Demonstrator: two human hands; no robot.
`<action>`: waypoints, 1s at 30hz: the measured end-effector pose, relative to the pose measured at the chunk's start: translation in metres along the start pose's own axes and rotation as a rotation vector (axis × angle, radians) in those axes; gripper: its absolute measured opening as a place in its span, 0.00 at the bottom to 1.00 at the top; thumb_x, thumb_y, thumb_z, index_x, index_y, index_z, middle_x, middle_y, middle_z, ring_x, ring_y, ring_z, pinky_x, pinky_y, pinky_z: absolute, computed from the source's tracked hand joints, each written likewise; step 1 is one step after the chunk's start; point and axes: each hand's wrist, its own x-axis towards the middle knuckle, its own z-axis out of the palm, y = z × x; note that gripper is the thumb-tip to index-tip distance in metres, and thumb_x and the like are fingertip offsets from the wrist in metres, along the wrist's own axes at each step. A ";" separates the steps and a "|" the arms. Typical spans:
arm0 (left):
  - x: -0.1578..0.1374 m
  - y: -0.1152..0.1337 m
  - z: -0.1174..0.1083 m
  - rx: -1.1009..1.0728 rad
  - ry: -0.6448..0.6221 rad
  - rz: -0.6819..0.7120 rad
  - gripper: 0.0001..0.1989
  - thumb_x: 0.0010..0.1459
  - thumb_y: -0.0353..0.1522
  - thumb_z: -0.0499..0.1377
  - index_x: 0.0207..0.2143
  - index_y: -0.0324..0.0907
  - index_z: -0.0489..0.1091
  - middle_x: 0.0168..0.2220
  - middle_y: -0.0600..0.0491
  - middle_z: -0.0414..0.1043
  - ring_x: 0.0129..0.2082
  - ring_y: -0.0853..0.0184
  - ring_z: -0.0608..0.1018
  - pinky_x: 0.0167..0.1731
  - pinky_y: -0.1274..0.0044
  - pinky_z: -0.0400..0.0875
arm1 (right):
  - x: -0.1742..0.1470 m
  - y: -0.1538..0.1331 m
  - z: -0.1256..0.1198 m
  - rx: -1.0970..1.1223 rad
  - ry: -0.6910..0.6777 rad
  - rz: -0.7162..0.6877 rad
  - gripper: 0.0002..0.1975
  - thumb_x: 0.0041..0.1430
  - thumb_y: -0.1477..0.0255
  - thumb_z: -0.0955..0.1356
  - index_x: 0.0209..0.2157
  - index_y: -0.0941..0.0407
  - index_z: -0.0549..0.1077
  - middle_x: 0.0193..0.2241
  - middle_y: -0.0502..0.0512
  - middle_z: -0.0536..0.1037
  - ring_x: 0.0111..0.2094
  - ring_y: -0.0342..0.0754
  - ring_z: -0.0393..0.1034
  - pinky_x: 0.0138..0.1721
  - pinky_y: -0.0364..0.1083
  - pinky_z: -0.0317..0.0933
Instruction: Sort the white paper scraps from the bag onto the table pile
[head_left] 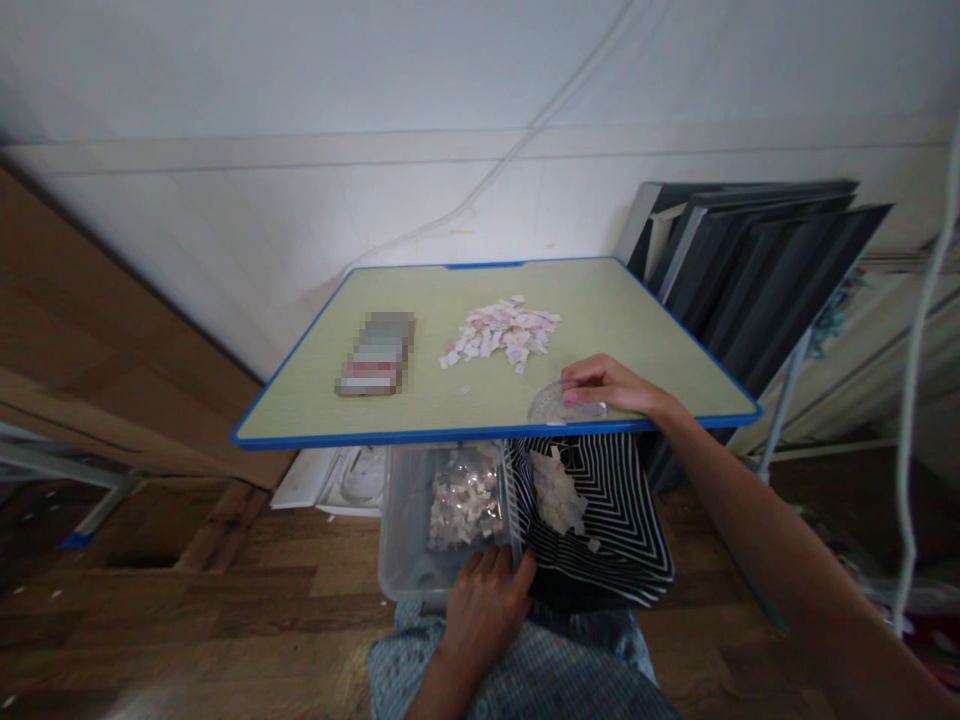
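My right hand (609, 385) is closed on a clear half-round plastic protractor (551, 402), which lies against the tabletop near its front edge. A small white scrap sits by the protractor's lower edge. Beyond it, a loose pile of small whitish-pink paper pieces (499, 330) is spread over the table. Below the table, my left hand (491, 595) has its fingers curled over the near rim of a clear plastic bin (405, 535), with the thumb toward the striped box. Inside the bin is a heap of small pieces (466, 500), partly under shiny clear plastic.
The table (420, 420) has a blue edge. At its left lies a blurred-out rectangular object (375, 355). A black-and-white striped fabric box (622, 520) holds more paper pieces (556, 490). Dark flat panels (750, 260) lean at the right; a brown cardboard box (97, 330) stands left.
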 end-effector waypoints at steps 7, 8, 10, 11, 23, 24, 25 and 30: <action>-0.002 0.001 0.000 -0.010 0.014 -0.005 0.20 0.51 0.27 0.57 0.48 0.43 0.61 0.35 0.50 0.67 0.35 0.61 0.70 0.33 0.71 0.67 | -0.002 -0.005 -0.001 0.062 -0.028 -0.006 0.16 0.51 0.64 0.65 0.18 0.60 0.63 0.16 0.45 0.59 0.20 0.36 0.52 0.21 0.39 0.45; -0.002 0.001 0.000 -0.010 0.014 -0.003 0.20 0.51 0.27 0.57 0.48 0.43 0.61 0.35 0.50 0.67 0.35 0.61 0.70 0.33 0.71 0.67 | -0.002 -0.006 0.000 0.069 0.003 0.009 0.16 0.51 0.63 0.65 0.18 0.60 0.63 0.17 0.45 0.60 0.20 0.36 0.53 0.21 0.39 0.46; -0.002 0.001 0.000 -0.011 0.011 0.000 0.20 0.51 0.27 0.57 0.48 0.42 0.61 0.35 0.49 0.68 0.35 0.61 0.70 0.33 0.71 0.67 | 0.000 -0.005 0.001 0.073 0.090 0.044 0.16 0.52 0.62 0.64 0.21 0.60 0.65 0.17 0.46 0.62 0.21 0.37 0.55 0.22 0.40 0.48; -0.002 0.001 0.000 -0.010 0.008 0.000 0.20 0.51 0.28 0.57 0.48 0.42 0.61 0.35 0.49 0.68 0.36 0.61 0.70 0.33 0.71 0.67 | 0.001 -0.003 0.002 0.072 0.135 0.062 0.16 0.52 0.61 0.64 0.22 0.60 0.66 0.17 0.47 0.63 0.20 0.37 0.56 0.22 0.40 0.49; -0.001 0.001 0.001 0.003 0.018 0.001 0.21 0.51 0.28 0.58 0.48 0.42 0.61 0.35 0.50 0.68 0.34 0.61 0.70 0.32 0.72 0.67 | 0.002 0.000 0.003 -0.049 0.194 0.043 0.19 0.53 0.63 0.63 0.15 0.59 0.59 0.13 0.44 0.56 0.17 0.35 0.50 0.18 0.39 0.44; -0.001 0.001 0.001 0.006 0.015 0.002 0.20 0.51 0.28 0.58 0.48 0.42 0.61 0.35 0.50 0.68 0.34 0.61 0.70 0.32 0.72 0.67 | 0.001 -0.001 0.002 -0.046 0.137 0.023 0.19 0.52 0.63 0.63 0.15 0.59 0.58 0.13 0.44 0.55 0.17 0.35 0.49 0.18 0.39 0.43; -0.001 0.001 0.000 0.009 0.013 0.002 0.20 0.51 0.28 0.58 0.48 0.42 0.61 0.35 0.50 0.68 0.34 0.61 0.70 0.32 0.72 0.67 | 0.000 -0.002 0.002 -0.039 0.082 0.002 0.19 0.52 0.63 0.64 0.14 0.59 0.58 0.13 0.44 0.55 0.17 0.35 0.48 0.18 0.39 0.43; 0.000 0.001 -0.001 0.013 -0.002 0.004 0.20 0.51 0.28 0.58 0.47 0.42 0.61 0.36 0.49 0.68 0.35 0.61 0.71 0.33 0.72 0.67 | -0.002 -0.002 -0.002 -0.006 -0.059 -0.008 0.18 0.53 0.64 0.63 0.16 0.59 0.60 0.14 0.44 0.54 0.18 0.35 0.48 0.18 0.39 0.42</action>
